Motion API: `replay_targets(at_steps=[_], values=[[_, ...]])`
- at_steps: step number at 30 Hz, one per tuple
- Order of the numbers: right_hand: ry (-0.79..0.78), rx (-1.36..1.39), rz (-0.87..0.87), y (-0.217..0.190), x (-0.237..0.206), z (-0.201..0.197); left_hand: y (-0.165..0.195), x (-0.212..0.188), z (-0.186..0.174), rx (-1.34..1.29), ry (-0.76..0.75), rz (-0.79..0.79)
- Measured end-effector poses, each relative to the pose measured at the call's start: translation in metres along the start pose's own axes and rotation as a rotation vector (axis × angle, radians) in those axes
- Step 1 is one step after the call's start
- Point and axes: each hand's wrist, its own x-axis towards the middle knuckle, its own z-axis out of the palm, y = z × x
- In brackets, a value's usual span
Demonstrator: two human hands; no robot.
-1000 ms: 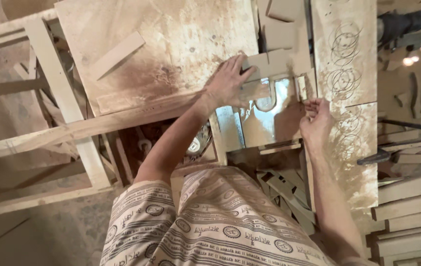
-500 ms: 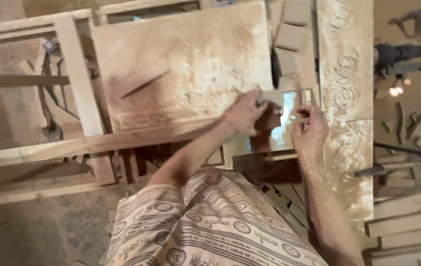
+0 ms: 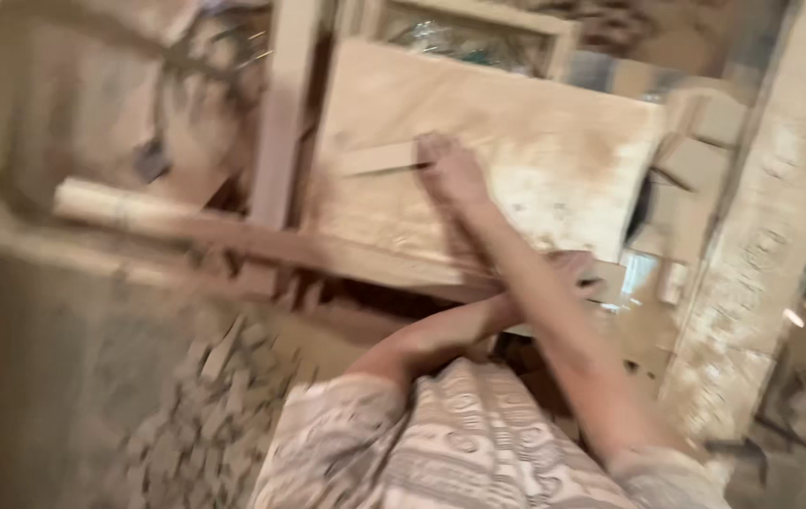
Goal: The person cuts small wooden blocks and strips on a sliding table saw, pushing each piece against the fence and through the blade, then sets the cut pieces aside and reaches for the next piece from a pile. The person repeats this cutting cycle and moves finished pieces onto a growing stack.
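Observation:
The view is blurred by motion and my forearms cross. My right hand (image 3: 450, 170) reaches up and left over a large dusty wooden board (image 3: 535, 160). Its fingertips touch the end of a small wooden strip (image 3: 379, 158) lying on that board; the blur hides whether they grip it. My left hand (image 3: 580, 273) lies under the right forearm at the board's near right edge, next to a shiny pale plate (image 3: 643, 273). Its fingers are too smeared to read. My patterned sleeves (image 3: 440, 443) fill the bottom of the view.
A long wooden rail (image 3: 233, 236) runs under the board, crossed by an upright wooden post (image 3: 280, 113). A tall carved plank (image 3: 761, 236) stands at the right. Wood chips and offcuts (image 3: 205, 415) litter the floor at the lower left.
My right hand has left the shiny plate and swung up-left across the left arm to the wooden strip. My left hand has stayed near the plate. The camera has shifted right.

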Motion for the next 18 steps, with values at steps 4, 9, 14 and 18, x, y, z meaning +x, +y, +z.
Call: replay_targets(at_steps=[4,9,14,18], values=[[-0.043,-0.158,-0.065,-0.003,0.001,-0.012,0.006,0.024,0.016,-0.233,-0.154,-0.097],[0.018,-0.097,0.022,0.008,-0.004,-0.019,0.005,0.009,0.009,0.004,-0.386,-0.076],[0.203,0.183,0.139,0.077,-0.057,-0.117,0.019,0.013,-0.019,0.057,-0.364,-0.025],[0.223,-0.598,0.168,0.159,-0.143,-0.298,0.023,0.018,-0.032,0.062,-0.603,-0.081]])
